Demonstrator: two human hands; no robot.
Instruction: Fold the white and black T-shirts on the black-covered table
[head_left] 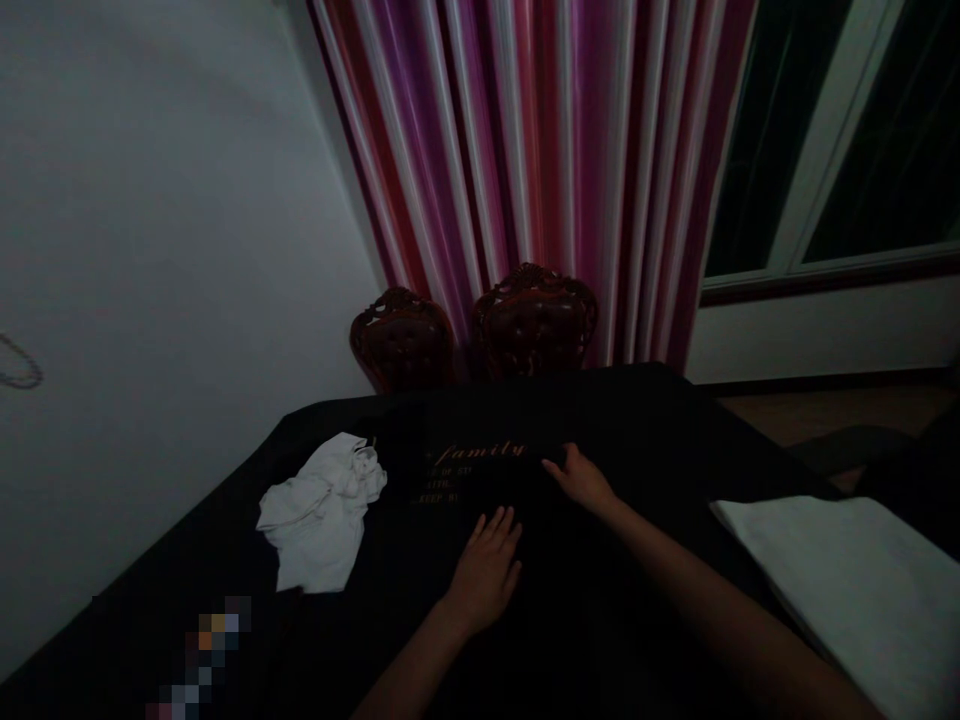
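Two chairs beyond black garment

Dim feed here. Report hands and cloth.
Left hand flat on black cloth. Right hand near gold lettering. White garment crumpled at left.

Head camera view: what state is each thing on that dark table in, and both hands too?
Black garment: spread flat, gold lettering facing up.
White garment: crumpled, lying on the black fabric.
White cloth: lying flat at the table's right edge.
Left hand: open, palm down on the black garment.
Right hand: resting on the black garment beside the lettering; grip unclear.
Curtain: drawn shut.
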